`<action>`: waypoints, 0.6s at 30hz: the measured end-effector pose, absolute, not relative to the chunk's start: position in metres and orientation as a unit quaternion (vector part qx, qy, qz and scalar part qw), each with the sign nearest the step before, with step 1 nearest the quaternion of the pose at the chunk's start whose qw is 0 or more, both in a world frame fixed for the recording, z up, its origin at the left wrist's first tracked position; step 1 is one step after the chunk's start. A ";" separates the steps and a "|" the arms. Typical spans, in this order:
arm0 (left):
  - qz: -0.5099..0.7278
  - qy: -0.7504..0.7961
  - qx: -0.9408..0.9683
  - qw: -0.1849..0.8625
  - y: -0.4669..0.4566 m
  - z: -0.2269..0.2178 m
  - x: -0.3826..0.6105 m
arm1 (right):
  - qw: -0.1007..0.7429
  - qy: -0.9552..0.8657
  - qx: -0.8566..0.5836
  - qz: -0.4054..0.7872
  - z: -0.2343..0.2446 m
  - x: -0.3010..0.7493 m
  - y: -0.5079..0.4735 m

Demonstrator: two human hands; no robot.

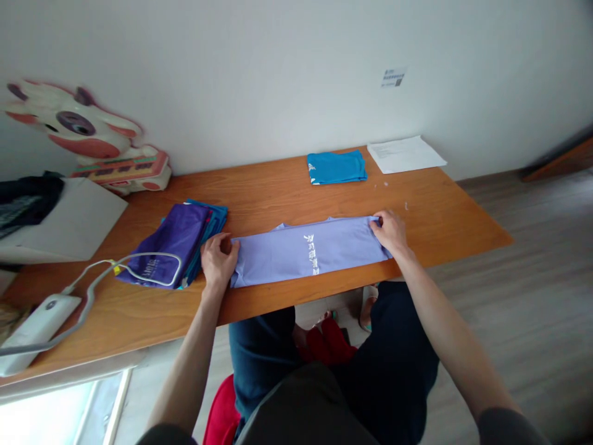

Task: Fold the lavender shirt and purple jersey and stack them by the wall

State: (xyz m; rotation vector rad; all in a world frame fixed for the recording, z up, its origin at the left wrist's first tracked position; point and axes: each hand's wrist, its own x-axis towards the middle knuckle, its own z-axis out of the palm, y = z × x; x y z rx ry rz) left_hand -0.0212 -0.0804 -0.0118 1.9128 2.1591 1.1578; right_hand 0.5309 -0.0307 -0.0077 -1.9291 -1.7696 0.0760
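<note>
A lavender cloth garment (278, 254) with white printed characters lies folded into a long strip along the table's front edge. My left hand (218, 259) pinches its left end between thumb and fingers. At the far end of the strip, my right hand (390, 232) grips the upper right corner, thumb and fingers closed on the fabric. Close to the left of my left hand lies a stack of folded garments, a purple one (172, 238) on top and blue ones under it.
On the wooden table (259, 191), a folded blue garment (337, 167) and white paper sheets (403, 154) lie toward the wall. A cow-shaped toy keyboard (125, 170) and a white box (69, 216) stand at left. A white cable (99, 278) crosses the purple garment near a power strip (41, 330).
</note>
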 end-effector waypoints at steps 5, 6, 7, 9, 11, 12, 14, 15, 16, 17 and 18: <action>0.343 0.689 0.638 0.006 -0.078 -0.016 -0.019 | 0.223 -0.654 -0.723 0.020 -0.010 0.531 -0.030; 0.340 0.693 0.636 0.008 -0.078 -0.018 -0.021 | 0.226 -0.657 -0.719 0.023 -0.011 0.531 -0.029; 0.339 0.696 0.633 0.011 -0.078 -0.019 -0.022 | 0.236 -0.659 -0.714 0.027 -0.012 0.532 -0.028; 0.350 0.700 0.622 0.026 -0.079 -0.019 -0.024 | 0.272 -0.655 -0.704 0.037 -0.013 0.533 -0.026; 0.375 0.695 0.612 0.050 -0.080 -0.018 -0.025 | 0.314 -0.641 -0.698 0.055 -0.014 0.533 -0.024; 0.389 0.688 0.609 0.063 -0.081 -0.017 -0.024 | 0.330 -0.635 -0.696 0.064 -0.013 0.533 -0.023; 0.414 0.674 0.606 0.082 -0.082 -0.015 -0.021 | 0.347 -0.628 -0.693 0.071 -0.012 0.532 -0.022; 0.425 0.669 0.603 0.087 -0.082 -0.014 -0.020 | 0.347 -0.628 -0.693 0.069 -0.012 0.531 -0.022; 0.434 0.667 0.599 0.089 -0.081 -0.013 -0.019 | 0.344 -0.629 -0.694 0.065 -0.011 0.531 -0.022; 0.442 0.666 0.595 0.091 -0.081 -0.012 -0.018 | 0.340 -0.629 -0.696 0.061 -0.009 0.530 -0.022; 0.447 0.666 0.590 0.093 -0.080 -0.012 -0.017 | 0.335 -0.629 -0.699 0.058 -0.008 0.529 -0.022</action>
